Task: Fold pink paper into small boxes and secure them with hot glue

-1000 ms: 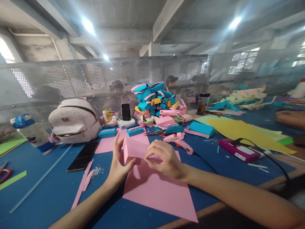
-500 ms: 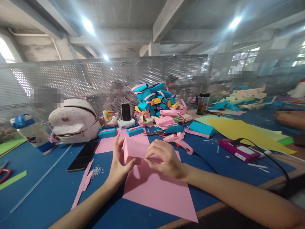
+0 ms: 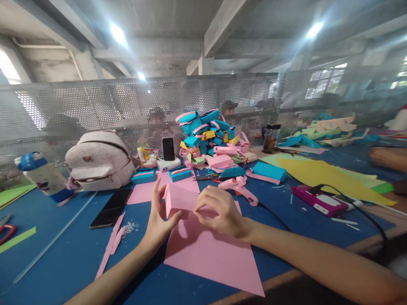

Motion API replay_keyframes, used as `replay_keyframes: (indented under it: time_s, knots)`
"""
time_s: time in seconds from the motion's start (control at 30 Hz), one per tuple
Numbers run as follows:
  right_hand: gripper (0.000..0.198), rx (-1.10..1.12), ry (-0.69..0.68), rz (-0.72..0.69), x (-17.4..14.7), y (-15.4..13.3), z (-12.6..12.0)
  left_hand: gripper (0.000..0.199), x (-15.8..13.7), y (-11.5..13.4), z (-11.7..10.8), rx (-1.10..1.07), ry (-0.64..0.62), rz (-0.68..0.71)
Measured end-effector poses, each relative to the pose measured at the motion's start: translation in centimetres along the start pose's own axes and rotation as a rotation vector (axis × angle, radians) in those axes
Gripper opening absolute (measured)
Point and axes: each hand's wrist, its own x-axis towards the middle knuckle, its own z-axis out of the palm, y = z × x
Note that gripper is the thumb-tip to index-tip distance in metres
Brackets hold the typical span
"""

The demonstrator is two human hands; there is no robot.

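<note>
A small folded box of pink paper [image 3: 180,199] is held between both hands above a large pink sheet [image 3: 213,258]. My left hand [image 3: 160,212] grips its left end, thumb along the lower edge and fingers behind. With thumb and forefinger, my right hand [image 3: 221,212] pinches the box's right end at its lower edge. Just beyond my right hand lies a pink glue gun [image 3: 240,189], its cord trailing to the right. Another pink sheet [image 3: 140,194] lies behind the box, and torn pink strips [image 3: 111,245] lie to the left.
A pile of blue, pink and yellow paper boxes [image 3: 210,140] stands at the back. On the left are a black phone [image 3: 111,208], a white backpack [image 3: 100,163] and a bottle [image 3: 46,178]. A purple power strip [image 3: 319,200] and yellow sheets [image 3: 330,178] lie right. Another person's hand [image 3: 388,157] shows at far right.
Both hands keep the same grip on the pink paper box, with no clear movement. The other person's hand at the far right has shifted very slightly.
</note>
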Motion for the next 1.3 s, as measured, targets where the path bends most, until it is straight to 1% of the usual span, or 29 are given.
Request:
replay_keyframes:
  time_s: [0.57, 1.1, 1.3]
  knots:
    - [0.007, -0.018, -0.006, 0.002, 0.00, 0.01, 0.00, 0.101, 0.07, -0.39, -0.10, 0.016, -0.008, 0.009]
    - [0.008, -0.004, -0.009, 0.005, 0.03, -0.02, -0.08, 0.100, -0.05, -0.17, -0.16, -0.009, -0.026, -0.035]
    - [0.006, -0.001, -0.029, 0.038, 0.01, -0.01, -0.02, 0.099, -0.01, -0.38, -0.22, -0.008, -0.049, -0.063]
